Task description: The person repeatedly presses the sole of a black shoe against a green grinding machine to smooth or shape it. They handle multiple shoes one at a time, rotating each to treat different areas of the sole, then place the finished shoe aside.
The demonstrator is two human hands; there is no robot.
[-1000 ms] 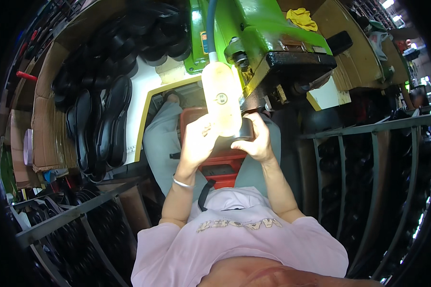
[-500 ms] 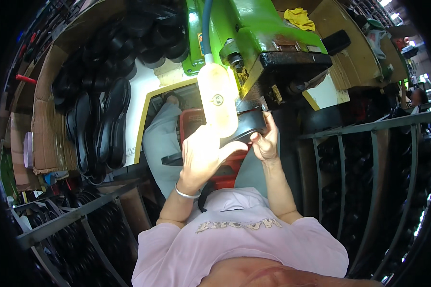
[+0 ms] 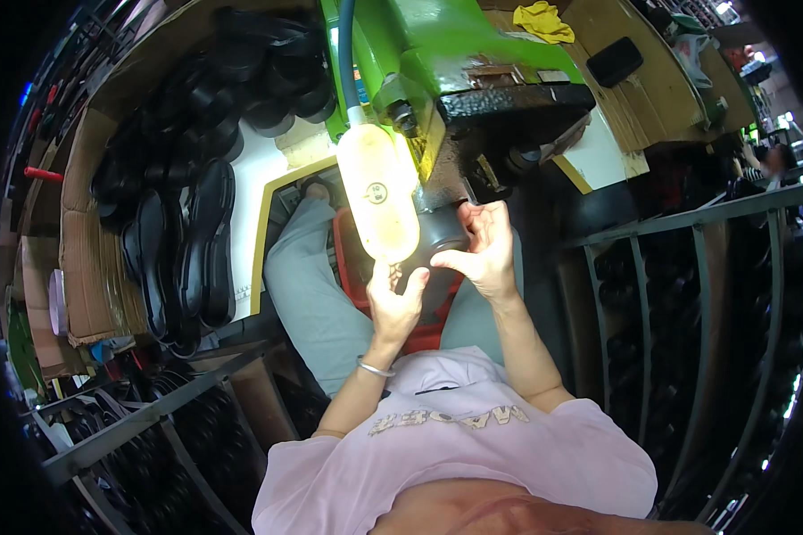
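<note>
A smooth black shoe sole (image 3: 444, 230) is held at the green machine (image 3: 482, 58), just below its dark working head. My right hand (image 3: 489, 250) grips the sole's right end, thumb on the near side and fingers bent behind. From the near left, my left hand (image 3: 395, 303) has its thumb and fingers closed about the sole's lower part. A bright oval lamp (image 3: 377, 192) covers the left fingertips and part of the sole. The machine's small tool parts beside the sole are partly in shadow.
Several black soles (image 3: 207, 245) lie on the white tabletop (image 3: 250, 187) at the left, beside a cardboard box (image 3: 107, 267). A yellow cloth (image 3: 544, 22) and a dark flat piece (image 3: 615, 61) are at the back right. Metal racks (image 3: 700, 218) flank me.
My left hand has drawn nearer to me and its outstretched thumb has come in. My right hand has shifted its grip, and the sole has turned. The view has shifted a little.
</note>
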